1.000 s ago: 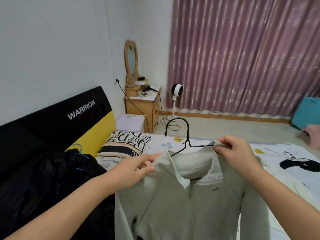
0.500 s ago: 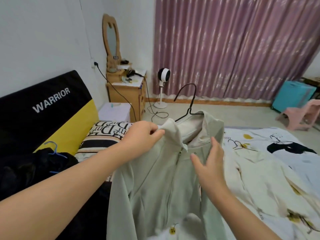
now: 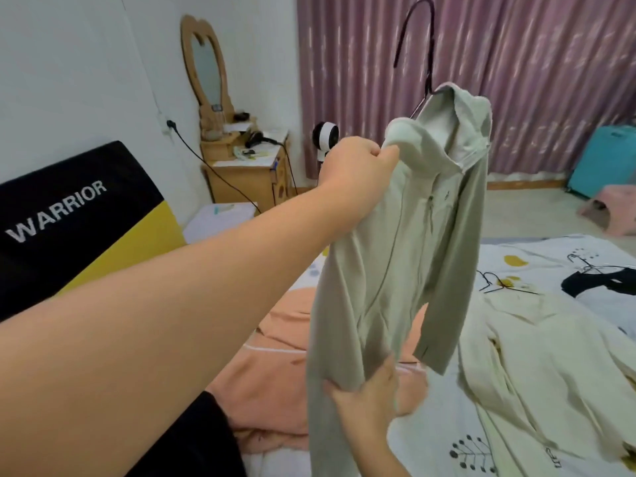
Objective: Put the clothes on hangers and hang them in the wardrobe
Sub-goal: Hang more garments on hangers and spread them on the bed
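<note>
A: What is different now from a moment ago?

B: The pale green jacket (image 3: 406, 256) is hanging clear of the bed (image 3: 568, 256) now. A second ago both hands were working at its collar; now the left hand (image 3: 358, 166) is holding it up high, its grip clenched on the fabric at the shoulder, over one end of the black hanger (image 3: 421, 53).

A: And the hanger itself?

B: Its hook is sticking up above that grip, and the collar is draping just beyond it.

A: What is the right hand doing?

B: The right hand (image 3: 368, 390) is down below the left grip, pinching the hem between thumb and fingers. It looks to be pulling the body straight.

A: So this garment is done?

B: It seems seated on the hanger and ready for carrying to the wardrobe, which is not in view. A cream garment (image 3: 537, 356) is lying on the bed, off to the right of the lower grip, not yet hung.
</note>
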